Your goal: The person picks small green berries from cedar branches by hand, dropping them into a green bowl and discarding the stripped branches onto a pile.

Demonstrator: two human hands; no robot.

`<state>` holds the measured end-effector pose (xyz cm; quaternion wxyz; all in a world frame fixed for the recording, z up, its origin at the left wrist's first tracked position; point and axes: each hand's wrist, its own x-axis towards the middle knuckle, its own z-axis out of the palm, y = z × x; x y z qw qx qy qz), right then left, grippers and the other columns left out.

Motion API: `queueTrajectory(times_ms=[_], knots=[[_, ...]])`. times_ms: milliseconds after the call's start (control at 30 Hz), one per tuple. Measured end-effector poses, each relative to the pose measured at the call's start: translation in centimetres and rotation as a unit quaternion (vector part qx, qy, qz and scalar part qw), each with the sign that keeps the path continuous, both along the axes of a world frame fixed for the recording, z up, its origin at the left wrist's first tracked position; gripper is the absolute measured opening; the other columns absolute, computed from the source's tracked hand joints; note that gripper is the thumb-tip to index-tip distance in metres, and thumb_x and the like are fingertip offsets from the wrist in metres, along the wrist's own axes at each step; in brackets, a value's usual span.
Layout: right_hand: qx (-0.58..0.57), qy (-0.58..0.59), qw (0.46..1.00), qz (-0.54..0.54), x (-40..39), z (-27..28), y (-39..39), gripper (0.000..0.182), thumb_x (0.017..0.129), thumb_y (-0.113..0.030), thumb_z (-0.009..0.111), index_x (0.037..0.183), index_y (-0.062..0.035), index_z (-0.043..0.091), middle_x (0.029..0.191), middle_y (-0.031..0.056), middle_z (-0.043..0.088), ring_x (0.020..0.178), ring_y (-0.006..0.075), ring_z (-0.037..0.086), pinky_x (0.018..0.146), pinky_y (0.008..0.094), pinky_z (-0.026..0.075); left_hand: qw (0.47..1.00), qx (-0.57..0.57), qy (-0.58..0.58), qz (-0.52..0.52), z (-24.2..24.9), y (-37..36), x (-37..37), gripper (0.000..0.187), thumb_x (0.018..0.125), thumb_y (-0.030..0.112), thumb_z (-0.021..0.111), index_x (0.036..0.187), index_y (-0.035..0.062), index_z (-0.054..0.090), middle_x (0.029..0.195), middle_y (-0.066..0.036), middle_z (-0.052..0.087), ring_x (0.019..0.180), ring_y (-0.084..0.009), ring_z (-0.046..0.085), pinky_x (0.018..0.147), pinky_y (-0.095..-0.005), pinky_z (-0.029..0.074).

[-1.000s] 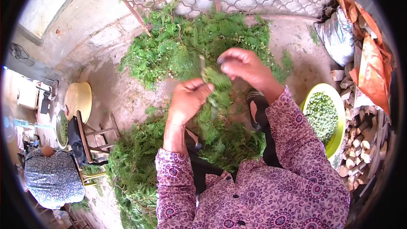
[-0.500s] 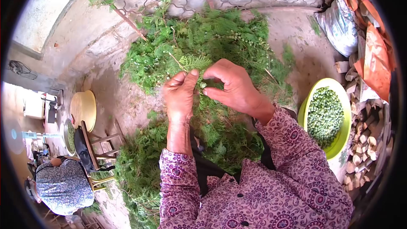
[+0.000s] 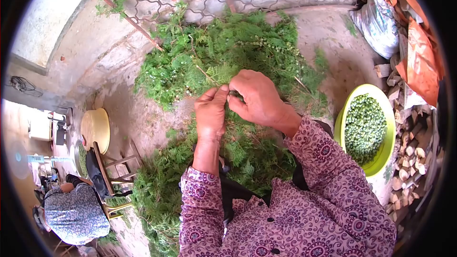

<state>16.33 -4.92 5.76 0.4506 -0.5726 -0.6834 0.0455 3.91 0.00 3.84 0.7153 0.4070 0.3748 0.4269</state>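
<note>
My left hand [image 3: 211, 114] pinches a green conifer sprig [image 3: 222, 72] between thumb and fingers. The sprig's thin brown stem points up and left, and its feathery tip is smeared by motion. Right against the left thumb, my right hand [image 3: 259, 97] is closed with its thumb and forefinger bent in; what sits between those fingertips is hidden. Beneath and beyond both hands, a heap of cut conifer branches [image 3: 266, 43] covers the floor, with small pale-green cones among the leaves. More green branches [image 3: 159, 185] lie around my legs.
On the right stands a yellow-green basin [image 3: 339, 131] filled with small green cones [image 3: 365, 131]. Stacked firewood [image 3: 404, 171] and a white sack [image 3: 378, 26] lie beyond it. A wooden chair [image 3: 121, 162], a yellow tub [image 3: 97, 128] and another person [image 3: 76, 209] are on the left.
Both hands have come together, the left moving slightly right and the right hand's spread fingers closing in. The sprig between them has shifted and blurred.
</note>
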Motion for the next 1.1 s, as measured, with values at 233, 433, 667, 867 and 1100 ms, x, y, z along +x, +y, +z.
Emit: queueTrajectory(times_ms=[233,433,667,867,1100], knots=[[0.006,0.072,0.996,0.053,-0.2,0.0,0.2,0.012,0.067,-0.012,0.059,0.069,-0.0012,0.054,0.063,0.0112,0.052,0.053,0.0273,0.049,0.048,0.0355,0.038,0.994,0.094,0.053,0.016,0.5,-0.4,0.1,0.022,0.082,0.008,0.057,0.06,0.0047,0.054,0.054,0.007,0.045,0.048,-0.0008,0.031,0.041,-0.019,0.023],[-0.217,0.348,0.889,0.204,0.3,2.4,-0.5,0.013,0.077,-0.013,0.053,0.073,-0.0013,0.055,0.062,0.0021,0.051,0.053,0.0103,0.047,0.049,0.0232,0.038,0.988,0.133,0.057,0.049,0.3,0.6,-1.0,0.027,0.082,0.011,0.057,0.057,0.0082,0.05,0.052,0.009,0.04,0.046,-0.0003,0.027,0.04,-0.0195,0.019],[-0.224,0.588,0.742,0.234,1.7,2.6,-0.4,0.012,0.078,-0.011,0.055,0.082,-0.0007,0.053,0.071,0.0015,0.052,0.062,0.0077,0.049,0.051,0.021,0.04,0.99,0.107,0.045,0.084,1.1,0.7,-1.6,0.025,0.082,0.01,0.058,0.058,0.0085,0.051,0.053,0.009,0.042,0.047,-0.0006,0.027,0.041,-0.0196,0.02],[-0.25,0.302,0.909,0.138,0.7,0.9,-0.1,0.017,0.075,-0.015,0.065,0.078,-0.002,0.055,0.071,-0.0019,0.051,0.063,0.0045,0.046,0.053,0.0199,0.038,0.991,0.112,0.029,0.066,1.2,0.3,-1.3,0.025,0.081,0.008,0.058,0.057,0.0078,0.051,0.055,0.009,0.043,0.051,-0.0008,0.029,0.045,-0.0188,0.023],[-0.256,0.284,0.915,0.131,0.4,0.7,-0.1,0.016,0.073,-0.012,0.066,0.075,0.0003,0.056,0.068,-0.0003,0.054,0.064,0.0043,0.047,0.055,0.0211,0.039,0.998,0.052,-0.028,0.01,2.1,-0.7,-1.1,0.009,0.081,0.011,0.06,0.075,0.004,0.062,0.071,0.002,0.059,0.061,-0.0038,0.047,0.054,-0.0189,0.038]])
